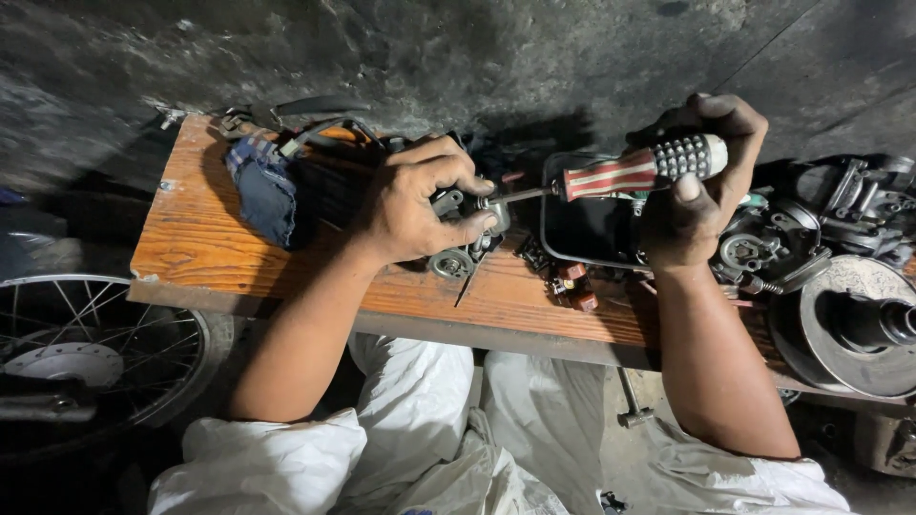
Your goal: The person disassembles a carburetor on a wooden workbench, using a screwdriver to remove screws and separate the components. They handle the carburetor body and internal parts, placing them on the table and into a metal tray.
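My right hand (701, 186) grips a screwdriver (630, 170) with a red-and-white striped handle and a studded dark grip end. Its metal shaft points left into a small dark metal part (465, 212) that my left hand (415, 200) pinches and steadies on a wooden board (200, 229). Below that part a small round gear-like piece (448, 263) lies on the board. Both hands are grimy.
A folded blue cloth (262, 186) lies on the board's left. A black tray (587, 229) sits behind the screwdriver. Small red pieces (575, 286) lie near the front edge. Engine parts and a round disc (849, 329) crowd the right. A spoked wheel (91, 348) stands lower left.
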